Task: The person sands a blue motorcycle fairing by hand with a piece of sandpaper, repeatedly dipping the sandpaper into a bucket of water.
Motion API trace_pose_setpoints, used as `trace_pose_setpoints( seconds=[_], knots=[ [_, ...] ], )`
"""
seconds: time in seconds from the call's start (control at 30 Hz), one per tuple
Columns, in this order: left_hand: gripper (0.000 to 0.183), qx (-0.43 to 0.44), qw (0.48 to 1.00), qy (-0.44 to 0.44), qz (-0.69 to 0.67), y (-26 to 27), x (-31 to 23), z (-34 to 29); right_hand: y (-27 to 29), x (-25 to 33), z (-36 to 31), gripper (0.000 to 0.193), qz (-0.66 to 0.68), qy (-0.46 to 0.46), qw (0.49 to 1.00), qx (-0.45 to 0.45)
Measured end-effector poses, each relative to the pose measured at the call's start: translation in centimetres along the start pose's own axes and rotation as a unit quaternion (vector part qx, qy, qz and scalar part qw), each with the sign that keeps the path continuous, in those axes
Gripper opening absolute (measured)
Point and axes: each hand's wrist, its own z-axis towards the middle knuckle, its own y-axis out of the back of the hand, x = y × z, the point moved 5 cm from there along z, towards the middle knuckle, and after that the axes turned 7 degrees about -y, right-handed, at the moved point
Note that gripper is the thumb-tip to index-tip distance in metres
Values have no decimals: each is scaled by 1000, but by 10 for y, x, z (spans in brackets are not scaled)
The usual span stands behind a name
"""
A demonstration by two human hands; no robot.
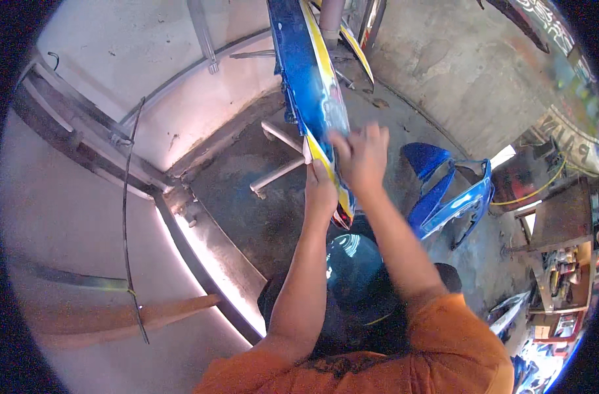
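Observation:
A long blue body panel (304, 62) with yellow and white stripes slants from the top of the view down toward me. Its narrow lower tip shows red and black. Part of its right side looks pale and whitish. My left hand (320, 190) grips the panel's left edge near that tip, thumb on the striped face. Against the right side of the panel, a little higher up, is my right hand (364, 159), fingers bent and blurred by motion. Whether anything lies under those fingers is hidden. Below the tip, between my legs, sits a dark round container (355, 262) with light glinting inside.
Another blue panel (454, 197) lies on the concrete floor to the right. Pale stand legs (280, 176) reach out left of the held panel. A thin black cable (126, 197) hangs at the left wall, and a cluttered wooden shelf (569, 308) stands far right.

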Motion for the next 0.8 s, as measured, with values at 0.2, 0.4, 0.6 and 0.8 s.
trace_pose_setpoints(
  seconds=[0.2, 0.4, 0.6, 0.8],
  knots=[
    [65, 6, 1000, -5, -5, -11, -16, -9, 5, -15, -10, 42, 27, -64, 992, -105],
    [65, 3, 1000, -2, 1, -11, -23, -13, 2, -3, 118, 51, 19, -96, 982, -159],
    [65, -12, 1000, -3, 2, -3, -19, -10, -3, -48, -32, 43, 100, -58, 993, -29],
    [65, -15, 1000, -3, 10, -10, -23, -13, -4, -39, 12, 44, 75, -93, 993, -2]
  ],
)
